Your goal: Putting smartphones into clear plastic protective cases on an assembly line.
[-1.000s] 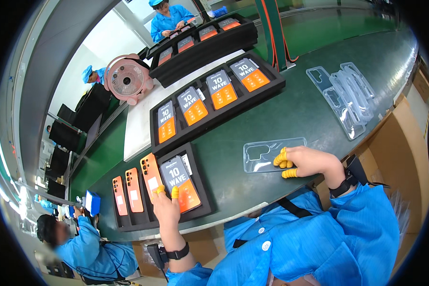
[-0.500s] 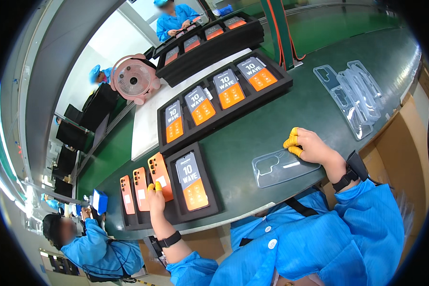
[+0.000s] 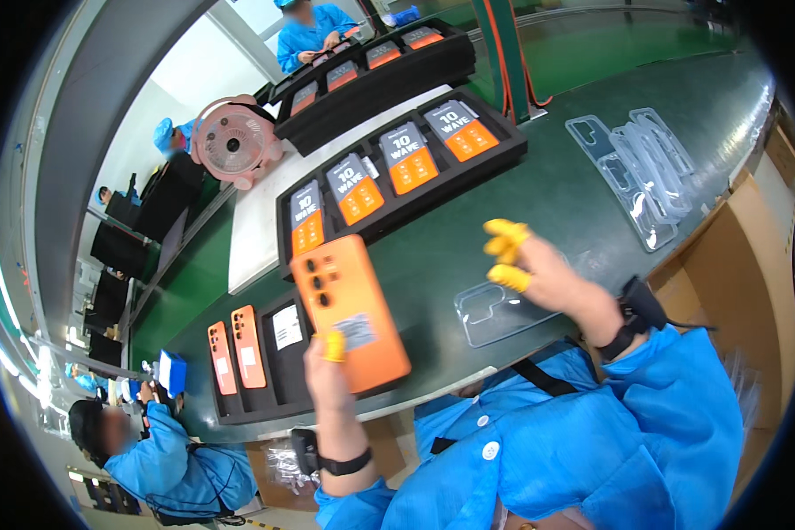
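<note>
My left hand [image 3: 325, 380] is closed on an orange phone [image 3: 362, 305] and holds it up above a black foam tray, its camera side showing. A white label sits on the phone's back. Two more orange phones [image 3: 249, 353] lie in the tray [image 3: 283, 397]; a bare slot with a white label is beside them, and the raised phone hides the tray's right end. My right hand [image 3: 539, 269], with yellow finger cots, is open and holds nothing. Just below it, a clear phone case [image 3: 495, 322] lies on the green table [image 3: 450, 247].
Beyond my hands stands a black tray [image 3: 397, 208] of phones with grey-and-orange film. Stacked trays [image 3: 371, 97] and a pink fan [image 3: 234, 141] are farther off. Several clear cases [image 3: 645, 177] lie at right, near a cardboard box [image 3: 715, 274]. Co-workers in blue sit left and far.
My left hand has lifted an orange phone out of the near tray and moved it right. My right hand has come off the clear case, and its fingers have spread.
</note>
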A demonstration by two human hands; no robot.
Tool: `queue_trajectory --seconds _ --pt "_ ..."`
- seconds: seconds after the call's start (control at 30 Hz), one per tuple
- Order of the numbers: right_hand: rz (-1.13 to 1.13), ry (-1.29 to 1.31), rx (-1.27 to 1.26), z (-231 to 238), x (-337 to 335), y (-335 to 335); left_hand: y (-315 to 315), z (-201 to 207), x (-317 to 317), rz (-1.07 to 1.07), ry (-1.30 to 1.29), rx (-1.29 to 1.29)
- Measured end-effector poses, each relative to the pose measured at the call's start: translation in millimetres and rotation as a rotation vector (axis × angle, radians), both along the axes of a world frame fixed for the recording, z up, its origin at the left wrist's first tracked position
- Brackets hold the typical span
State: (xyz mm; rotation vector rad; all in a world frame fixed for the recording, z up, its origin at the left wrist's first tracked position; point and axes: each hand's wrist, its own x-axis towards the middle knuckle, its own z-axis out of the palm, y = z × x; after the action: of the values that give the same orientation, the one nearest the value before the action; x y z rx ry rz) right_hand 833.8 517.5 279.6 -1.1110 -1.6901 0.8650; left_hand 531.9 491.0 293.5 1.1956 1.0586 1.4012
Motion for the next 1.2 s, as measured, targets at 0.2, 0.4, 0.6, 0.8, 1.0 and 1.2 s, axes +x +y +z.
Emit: queue_trajectory --seconds 0.2,0.4,0.6,0.8,1.0,1.2 --pt "-0.001 0.491 0.008 2 -49 0 -2 -24 85 -0.316 0.565 0.048" --pt "-0.015 -0.168 0.715 27 9 -18 -7 -27 94 -0.335 1.051 0.259" --pt "0.332 -0.650 0.583 -5 21 -24 -9 -51 104 -0.208 0.969 0.215" --pt "0.267 -0.571 0.341 4 17 -8 -6 -47 109 -0.199 0.805 0.190" --pt "0.358 -0.636 0.202 11 22 -12 -4 -45 105 -0.174 0.870 0.198" --pt "0.093 -0.755 0.213 -1 15 -12 -3 -46 102 -0.156 0.790 0.289"
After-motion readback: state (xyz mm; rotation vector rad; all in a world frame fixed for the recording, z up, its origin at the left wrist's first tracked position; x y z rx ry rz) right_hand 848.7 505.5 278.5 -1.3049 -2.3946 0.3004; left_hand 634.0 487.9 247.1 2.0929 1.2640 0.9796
